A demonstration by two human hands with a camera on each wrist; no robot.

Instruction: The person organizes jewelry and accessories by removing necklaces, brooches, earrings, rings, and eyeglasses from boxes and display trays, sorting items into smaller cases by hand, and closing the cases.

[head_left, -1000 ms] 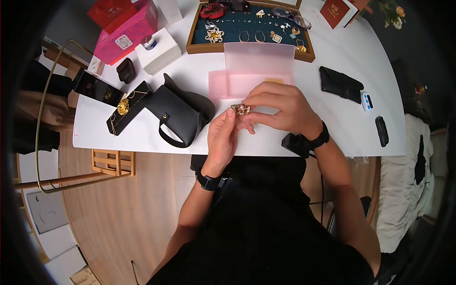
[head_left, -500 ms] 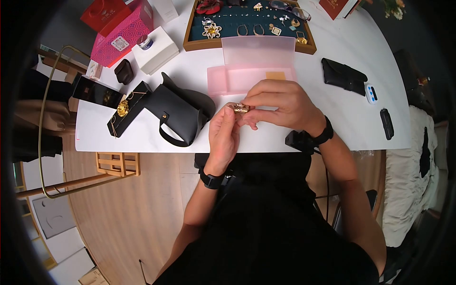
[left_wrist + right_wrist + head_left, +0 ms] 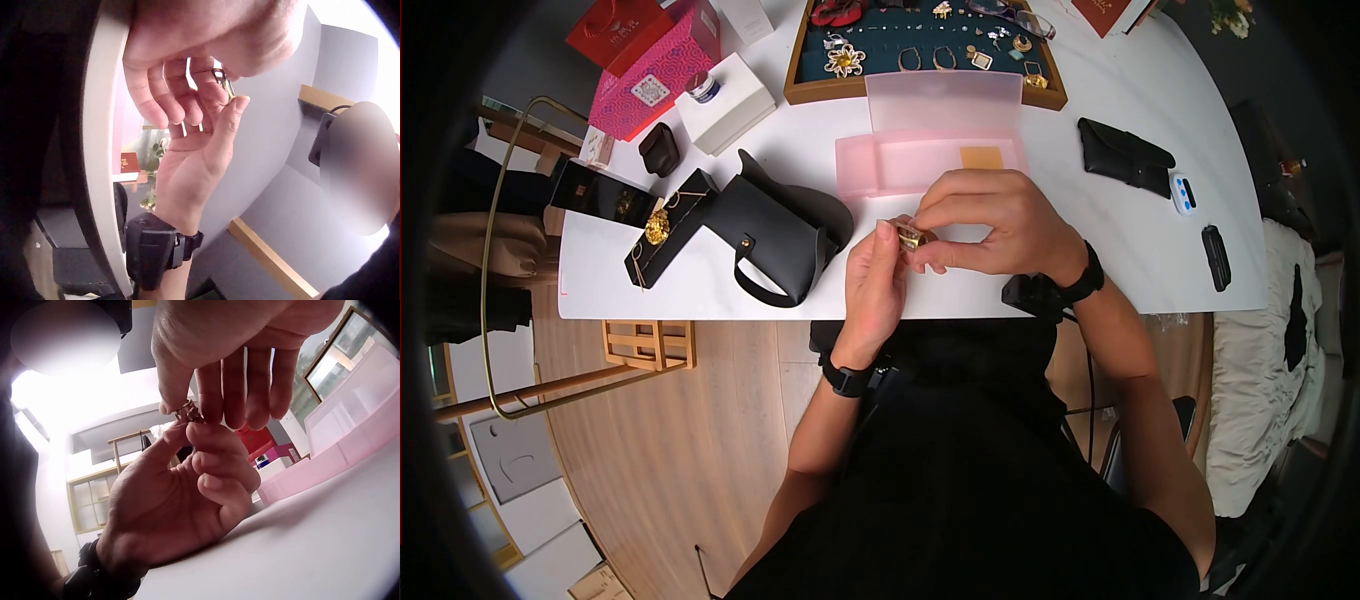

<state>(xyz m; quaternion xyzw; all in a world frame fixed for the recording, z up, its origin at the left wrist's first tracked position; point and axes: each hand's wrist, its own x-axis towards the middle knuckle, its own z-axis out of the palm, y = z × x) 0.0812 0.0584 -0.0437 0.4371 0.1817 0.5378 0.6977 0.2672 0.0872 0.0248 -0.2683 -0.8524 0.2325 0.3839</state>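
Note:
A small gold jewelled ornament [image 3: 910, 238] is held up between both hands, above the front part of the white table; its exact kind is hard to tell. My left hand [image 3: 874, 285] pinches its left end with thumb and index finger, the other fingers curled, as the right wrist view shows. Thumb and fingertips of my right hand [image 3: 1005, 225] grip the opposite end, with the remaining fingers extended. Fingers partly cover the ornament [image 3: 187, 412]. Just beyond the hands, a pink translucent case [image 3: 855, 170] stands with its lid raised and a yellowish card [image 3: 980, 157] inside.
Left of the hands sits a black handbag [image 3: 765, 240], beside a black jewellery holder [image 3: 685, 215]. A wooden jewellery tray [image 3: 800, 92] lies behind the pink case. Toward the right are a black pouch [image 3: 1125, 158], a white device [image 3: 1184, 195] and a black object [image 3: 1216, 258].
The ornament has turned between the fingers and now shows a smoother gold side. Both hands keep nearly the same place; the head view has shifted slightly.

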